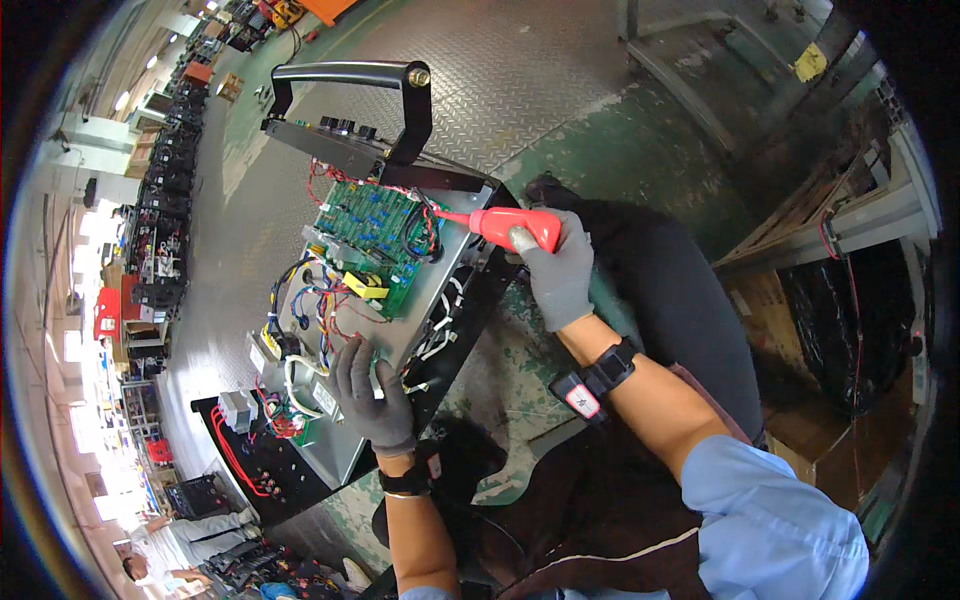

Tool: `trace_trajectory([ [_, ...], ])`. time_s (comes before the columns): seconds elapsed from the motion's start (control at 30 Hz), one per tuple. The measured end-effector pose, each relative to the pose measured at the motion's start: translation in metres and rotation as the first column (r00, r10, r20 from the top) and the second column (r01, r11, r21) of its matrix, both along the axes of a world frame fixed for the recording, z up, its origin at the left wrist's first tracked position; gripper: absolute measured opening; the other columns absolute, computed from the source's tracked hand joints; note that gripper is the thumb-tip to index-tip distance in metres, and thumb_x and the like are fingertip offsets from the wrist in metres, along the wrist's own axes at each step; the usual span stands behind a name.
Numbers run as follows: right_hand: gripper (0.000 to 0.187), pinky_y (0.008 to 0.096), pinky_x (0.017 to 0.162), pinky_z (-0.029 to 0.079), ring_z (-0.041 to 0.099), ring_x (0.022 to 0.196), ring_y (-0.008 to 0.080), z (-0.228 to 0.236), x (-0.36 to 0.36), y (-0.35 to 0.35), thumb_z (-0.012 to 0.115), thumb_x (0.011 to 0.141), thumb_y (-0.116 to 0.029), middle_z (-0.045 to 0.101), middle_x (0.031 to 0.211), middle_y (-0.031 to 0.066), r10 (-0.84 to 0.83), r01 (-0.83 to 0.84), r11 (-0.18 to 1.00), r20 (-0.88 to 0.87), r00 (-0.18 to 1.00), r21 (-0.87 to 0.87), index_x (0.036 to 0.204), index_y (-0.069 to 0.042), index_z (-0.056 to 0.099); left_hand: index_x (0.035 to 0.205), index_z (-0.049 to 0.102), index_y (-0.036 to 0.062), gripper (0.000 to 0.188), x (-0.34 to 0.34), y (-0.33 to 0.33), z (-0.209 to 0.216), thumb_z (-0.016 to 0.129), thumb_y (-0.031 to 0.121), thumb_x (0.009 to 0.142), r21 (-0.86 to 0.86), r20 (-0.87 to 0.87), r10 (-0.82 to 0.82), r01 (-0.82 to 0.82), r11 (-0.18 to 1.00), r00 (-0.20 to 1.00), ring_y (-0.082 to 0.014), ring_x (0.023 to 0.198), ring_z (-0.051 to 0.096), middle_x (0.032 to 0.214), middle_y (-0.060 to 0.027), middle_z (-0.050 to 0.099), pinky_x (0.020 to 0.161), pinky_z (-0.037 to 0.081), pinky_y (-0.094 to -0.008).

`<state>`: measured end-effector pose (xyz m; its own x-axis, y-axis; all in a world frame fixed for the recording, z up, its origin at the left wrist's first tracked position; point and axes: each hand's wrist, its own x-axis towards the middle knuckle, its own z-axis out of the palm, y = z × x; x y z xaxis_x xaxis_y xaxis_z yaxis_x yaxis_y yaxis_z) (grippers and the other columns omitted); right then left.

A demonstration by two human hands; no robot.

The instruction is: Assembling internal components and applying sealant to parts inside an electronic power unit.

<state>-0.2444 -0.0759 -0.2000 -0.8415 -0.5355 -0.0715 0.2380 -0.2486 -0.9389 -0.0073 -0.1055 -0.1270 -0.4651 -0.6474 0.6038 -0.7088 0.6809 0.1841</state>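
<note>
A red squeeze bottle (pixel 515 228) with a long thin nozzle is gripped in my right hand (pixel 560 272), gloved in grey. Its nozzle points left, at a bundle of black and red wires (pixel 418 232) by the right edge of a green circuit board (pixel 365 222). The board sits on a grey metal plate (pixel 432 300) of an opened machine. My left hand (pixel 372 398), also in a grey glove, lies with fingers apart over the plate's lower part, close to coloured wires (pixel 325 305). Whether its fingertips touch the wires, I cannot tell.
A black handle (pixel 350 73) rises from the machine's far end. White cable ties or leads (pixel 447 320) run along its right side. Red cables (pixel 228 455) lie at the near left corner. A metal frame (pixel 690 100) stands at right. Another person (pixel 190 545) is at far lower left.
</note>
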Motion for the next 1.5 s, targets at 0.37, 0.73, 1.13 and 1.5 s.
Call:
trace_trajectory([
  [0.37, 0.035, 0.0334, 0.075, 0.058, 0.063, 0.086, 0.026, 0.032, 0.065, 0.001, 0.068, 0.082, -0.011, 0.056, 0.103, 0.0125, -0.082, 0.179, 0.981, 0.69, 0.719, -0.069, 0.106, 0.001, 0.045, 0.099, 0.064, 0.0019, 0.024, -0.002, 0.011, 0.013, 0.059, 0.004, 0.076, 0.008, -0.106, -0.05, 0.052, 0.999, 0.993, -0.0337, 0.103, 0.055, 0.106, -0.0142, 0.062, 0.091, 0.042, -0.0437],
  [0.73, 0.031, 0.0334, 0.068, 0.057, 0.065, 0.079, 0.0258, 0.023, 0.045, 0.026, 0.064, 0.086, -0.016, 0.062, 0.101, 0.0142, -0.035, 0.099, 0.991, 0.535, 0.844, -0.093, 0.109, 0.002, 0.055, 0.098, 0.062, 0.0041, 0.022, 0.039, 0.019, 0.033, 0.058, 0.004, 0.077, -0.035, -0.27, -0.004, -0.006, 0.999, 0.963, -0.0316, 0.1, 0.056, 0.104, -0.0122, 0.062, 0.091, 0.042, -0.0406],
  [1.13, 0.039, 0.0335, 0.079, 0.05, 0.063, 0.089, 0.0233, 0.071, 0.03, 0.022, 0.072, 0.078, -0.016, 0.064, 0.1, 0.0122, -0.027, 0.099, 0.995, -0.839, 0.544, 0.032, 0.11, 0.0, 0.055, 0.092, 0.062, 0.0054, 0.017, 0.068, 0.012, 0.033, 0.06, 0.008, 0.075, 0.106, -0.406, 0.14, -0.106, 0.989, 0.903, -0.0312, 0.096, 0.055, 0.097, -0.0101, 0.061, 0.085, 0.044, -0.0426],
  [1.5, 0.042, 0.037, 0.073, 0.051, 0.063, 0.087, 0.0337, 0.091, 0.028, -0.015, 0.076, 0.073, -0.017, 0.064, 0.097, 0.0154, 0.128, 0.138, 0.985, -0.979, -0.158, 0.106, 0.108, -0.005, 0.056, 0.091, 0.062, 0.0045, 0.016, 0.078, 0.003, 0.037, 0.061, 0.009, 0.075, 0.189, -0.443, 0.178, -0.103, 0.977, 0.879, -0.0309, 0.091, 0.056, 0.092, -0.011, 0.062, 0.08, 0.046, -0.0411],
])
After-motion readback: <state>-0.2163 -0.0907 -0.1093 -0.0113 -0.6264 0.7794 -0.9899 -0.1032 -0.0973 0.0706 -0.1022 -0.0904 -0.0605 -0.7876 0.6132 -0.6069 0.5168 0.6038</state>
